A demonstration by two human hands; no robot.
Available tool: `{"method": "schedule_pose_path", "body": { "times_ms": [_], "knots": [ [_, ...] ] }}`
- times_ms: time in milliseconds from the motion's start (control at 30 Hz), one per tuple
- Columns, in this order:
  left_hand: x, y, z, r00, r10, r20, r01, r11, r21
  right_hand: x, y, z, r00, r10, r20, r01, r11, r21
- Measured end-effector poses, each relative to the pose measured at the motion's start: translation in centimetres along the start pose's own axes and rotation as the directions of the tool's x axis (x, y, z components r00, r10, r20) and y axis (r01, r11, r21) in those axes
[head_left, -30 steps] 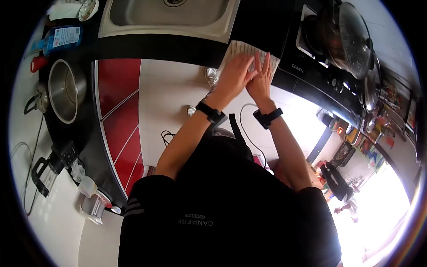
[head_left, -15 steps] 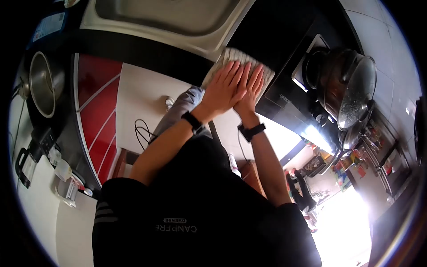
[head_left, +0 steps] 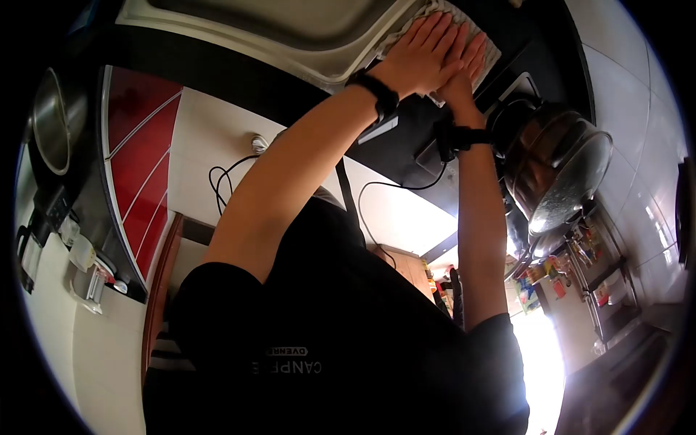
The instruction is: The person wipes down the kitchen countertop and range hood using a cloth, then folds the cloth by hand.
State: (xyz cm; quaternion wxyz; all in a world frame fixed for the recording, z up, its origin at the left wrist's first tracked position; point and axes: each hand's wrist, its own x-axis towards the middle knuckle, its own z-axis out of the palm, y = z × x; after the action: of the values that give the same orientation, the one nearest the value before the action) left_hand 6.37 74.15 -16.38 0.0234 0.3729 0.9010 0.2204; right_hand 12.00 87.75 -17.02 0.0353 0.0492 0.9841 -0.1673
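A pale striped cloth (head_left: 492, 58) lies on the dark counter beside the steel sink (head_left: 319, 64). My left hand (head_left: 419, 59) is flat on it, fingers extended and slightly apart, partly overlapping my right hand. My right hand (head_left: 460, 84) presses on the cloth too, its fingers stretched out. Both hands are open, and the cloth spreads out beneath and around them. Each wrist bears a black band.
A pot with a glass lid (head_left: 573, 174) stands on the stove at the right. A steel pot (head_left: 52, 123) is on the left counter, above red cabinet doors (head_left: 141, 145). A black cable (head_left: 362, 192) hangs near my body.
Both hands and the cloth have moved forward and to the right, farther onto the counter between sink and stove. The view has also shifted.
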Motion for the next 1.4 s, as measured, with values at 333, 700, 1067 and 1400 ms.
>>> {"method": "schedule_pose_path", "body": {
  "times_ms": [333,700,1067,1400],
  "knots": [
    [8.0,-1.0,0.2,0.94,-0.036,0.339,0.127,0.96,-0.249,5.3,3.9,-1.0,0.982,0.176,0.064,-0.174,0.984,-0.034],
    [8.6,-0.6,-1.0,0.903,-0.071,0.423,0.278,0.848,-0.451,5.9,9.0,1.7,0.996,-0.059,-0.069,0.048,0.987,-0.154],
    [5.7,3.1,3.1,0.919,-0.305,0.249,0.39,0.79,-0.473,2.5,10.4,1.3,0.995,-0.097,-0.015,0.091,0.963,-0.254],
    [-8.7,1.1,-4.1,0.893,-0.132,0.43,0.264,0.927,-0.265,-9.3,0.9,7.3,0.982,-0.147,-0.115,0.104,0.943,-0.317]
  ]
}}
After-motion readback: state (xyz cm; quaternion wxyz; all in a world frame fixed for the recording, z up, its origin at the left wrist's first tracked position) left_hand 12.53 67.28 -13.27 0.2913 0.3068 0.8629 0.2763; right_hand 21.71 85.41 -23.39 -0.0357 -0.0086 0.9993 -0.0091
